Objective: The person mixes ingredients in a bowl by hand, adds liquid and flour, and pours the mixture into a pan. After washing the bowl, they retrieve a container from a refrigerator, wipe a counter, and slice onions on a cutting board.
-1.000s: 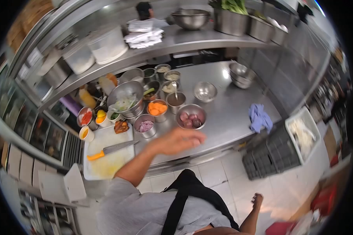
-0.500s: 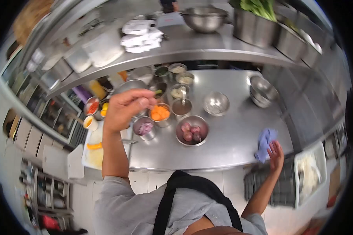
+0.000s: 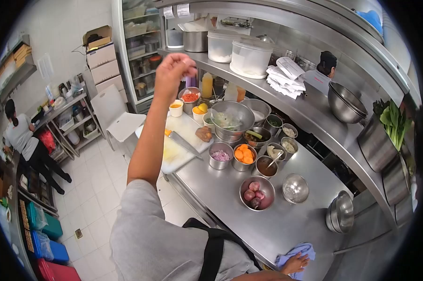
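Observation:
My left hand (image 3: 176, 69) is raised above the left part of the counter, fingers curled and pinched together; whatever they hold, if anything, is hidden. Below and right of it a knife (image 3: 185, 144) and a brown lump of food (image 3: 203, 134) lie on a white cutting board (image 3: 174, 161). Low in the view, my right hand (image 3: 295, 263) lies on a crumpled blue cloth (image 3: 306, 248), its fingers stretched out over the fabric. A metal bowl of red onions (image 3: 257, 193) sits on the counter between the two hands.
Metal pots hold chopped onion (image 3: 220, 156), orange carrot pieces (image 3: 243, 154) and brown sauce (image 3: 266, 167). A large bowl (image 3: 232, 121) stands behind. Empty metal bowls (image 3: 295, 188) are to the right. An overhead shelf (image 3: 314, 100) carries tubs. One person (image 3: 26, 136) stands far left, another (image 3: 320, 75) beyond the shelf.
The view has swung left, bringing the room's left side and a person into sight. My right hand has come down onto the blue cloth. My left hand remains raised and pinched.

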Tool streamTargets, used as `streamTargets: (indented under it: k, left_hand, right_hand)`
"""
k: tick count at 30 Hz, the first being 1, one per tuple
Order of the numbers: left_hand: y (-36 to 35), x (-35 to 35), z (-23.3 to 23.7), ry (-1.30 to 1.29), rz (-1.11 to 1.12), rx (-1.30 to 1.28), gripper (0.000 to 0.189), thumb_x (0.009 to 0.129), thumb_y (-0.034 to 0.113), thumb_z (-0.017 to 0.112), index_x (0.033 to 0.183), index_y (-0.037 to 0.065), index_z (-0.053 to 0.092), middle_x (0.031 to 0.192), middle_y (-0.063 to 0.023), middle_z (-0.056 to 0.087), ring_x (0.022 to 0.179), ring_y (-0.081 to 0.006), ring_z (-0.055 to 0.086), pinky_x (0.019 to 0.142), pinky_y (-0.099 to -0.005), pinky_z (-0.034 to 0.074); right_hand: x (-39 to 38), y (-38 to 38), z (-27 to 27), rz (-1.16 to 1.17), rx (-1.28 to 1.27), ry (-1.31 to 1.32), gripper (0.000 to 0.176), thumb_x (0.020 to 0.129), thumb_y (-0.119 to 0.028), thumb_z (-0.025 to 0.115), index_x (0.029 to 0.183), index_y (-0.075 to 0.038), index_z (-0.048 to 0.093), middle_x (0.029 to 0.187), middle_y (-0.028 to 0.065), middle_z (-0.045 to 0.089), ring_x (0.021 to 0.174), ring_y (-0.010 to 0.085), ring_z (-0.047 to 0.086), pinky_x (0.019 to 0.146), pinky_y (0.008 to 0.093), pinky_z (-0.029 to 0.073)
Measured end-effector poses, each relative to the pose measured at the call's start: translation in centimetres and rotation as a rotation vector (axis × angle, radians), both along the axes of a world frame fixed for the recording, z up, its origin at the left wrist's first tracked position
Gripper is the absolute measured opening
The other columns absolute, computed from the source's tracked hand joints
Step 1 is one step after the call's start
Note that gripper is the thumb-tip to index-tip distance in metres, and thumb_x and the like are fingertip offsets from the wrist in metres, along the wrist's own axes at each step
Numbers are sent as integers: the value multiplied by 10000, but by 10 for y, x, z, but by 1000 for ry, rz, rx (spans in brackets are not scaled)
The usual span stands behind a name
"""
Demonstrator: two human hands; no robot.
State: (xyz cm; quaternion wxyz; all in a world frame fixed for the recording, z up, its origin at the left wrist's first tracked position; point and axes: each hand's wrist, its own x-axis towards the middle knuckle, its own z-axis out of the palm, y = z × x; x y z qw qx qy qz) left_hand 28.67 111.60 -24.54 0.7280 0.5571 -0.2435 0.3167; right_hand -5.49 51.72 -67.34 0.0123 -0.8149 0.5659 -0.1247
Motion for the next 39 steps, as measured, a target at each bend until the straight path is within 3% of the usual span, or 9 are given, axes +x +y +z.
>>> streamTargets:
  k: [3, 9, 16, 22, 26, 29, 33, 34, 39]
  left_hand:
    - [19, 34, 3, -23, 30, -188, 106, 886, 88, 566, 972, 27, 549, 894, -93, 624, 725, -150, 614, 684, -287, 515]
    - [70, 131, 9, -5, 59, -439, 159, 873, 97, 583, 1012, 33, 543, 847, -76, 619, 691, -167, 611, 640, -295, 511]
    - [137, 267, 63, 211, 127, -468, 194, 837, 163, 606, 969, 20, 593, 811, -52, 597, 677, -152, 577, 610, -302, 502]
    - [149, 308, 87, 417, 334, -152, 220, 787, 192, 646, 924, 20, 650, 804, -65, 619, 739, -172, 566, 631, -355, 456]
    - [153, 371, 78, 154, 492, 32, 256, 685, 189, 684, 824, -26, 682, 852, -152, 678, 733, -242, 629, 656, -368, 484]
    - [143, 358, 79, 220, 445, -1, 244, 677, 167, 680, 790, -49, 672, 818, -161, 669, 728, -240, 629, 654, -367, 484]
    - [137, 317, 92, 354, 176, -208, 264, 707, 87, 640, 891, -102, 617, 917, -169, 642, 816, -235, 615, 697, -357, 473]
    - [137, 306, 94, 399, 174, -256, 219, 728, 132, 651, 893, -7, 611, 826, -75, 582, 755, -195, 534, 712, -309, 432]
    - [153, 324, 92, 442, 186, -242, 257, 733, 143, 653, 948, 8, 614, 890, -85, 592, 859, -218, 544, 797, -387, 435]
  right_hand:
    - [-2, 12, -1, 28, 27, -52, 560, 935, -479, 365, 1362, -121, 414, 1451, 120, 329, 1336, 320, 283, 1059, 575, 177]
    - [13, 22, -19, -45, -144, -7, 569, 932, -502, 321, 1345, -126, 429, 1380, 133, 405, 1244, 327, 385, 982, 539, 285]
    - [87, 45, 20, -149, -114, -16, 574, 930, -506, 326, 1342, -122, 434, 1380, 134, 409, 1248, 326, 387, 981, 534, 292]
    - [121, 63, 32, -194, -76, 4, 577, 928, -510, 331, 1339, -119, 439, 1379, 135, 412, 1252, 325, 388, 981, 529, 299]
    - [122, 71, 32, -209, -55, 4, 580, 927, -513, 334, 1337, -117, 443, 1379, 136, 415, 1254, 324, 388, 981, 526, 303]
    - [116, 74, 29, -229, -33, 3, 582, 926, -514, 336, 1336, -115, 445, 1379, 136, 416, 1256, 323, 389, 981, 524, 306]
    - [104, 76, 24, -244, -15, -1, 585, 925, -517, 340, 1334, -113, 448, 1379, 137, 418, 1259, 323, 389, 981, 521, 310]
    - [102, 76, 22, -249, -12, 2, 585, 925, -517, 340, 1333, -112, 449, 1379, 137, 419, 1259, 322, 390, 981, 521, 311]
    - [95, 83, 17, -270, 4, 3, 589, 923, -521, 344, 1331, -109, 453, 1378, 138, 422, 1262, 322, 390, 980, 517, 317]
